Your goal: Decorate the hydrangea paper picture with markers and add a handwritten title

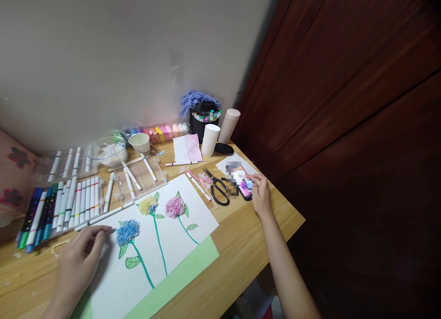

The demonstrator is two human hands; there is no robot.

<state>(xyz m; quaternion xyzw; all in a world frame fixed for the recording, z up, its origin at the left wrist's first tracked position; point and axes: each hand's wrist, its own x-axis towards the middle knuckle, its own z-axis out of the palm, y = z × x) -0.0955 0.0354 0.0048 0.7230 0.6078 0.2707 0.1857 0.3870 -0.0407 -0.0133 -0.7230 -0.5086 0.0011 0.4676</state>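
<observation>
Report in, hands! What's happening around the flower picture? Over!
Right hand at the phone, index finger extended. Left hand open beside the blue flower. Black scissors lie between phone and flower picture.

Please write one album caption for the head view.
Three flowers on paper, left hand beside them, right hand at a phone.

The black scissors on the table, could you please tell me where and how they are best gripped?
I'd take the scissors by the near handle loop, reaching from the person's side with the right hand: the loops lie towards the person, the blades point away.
</observation>
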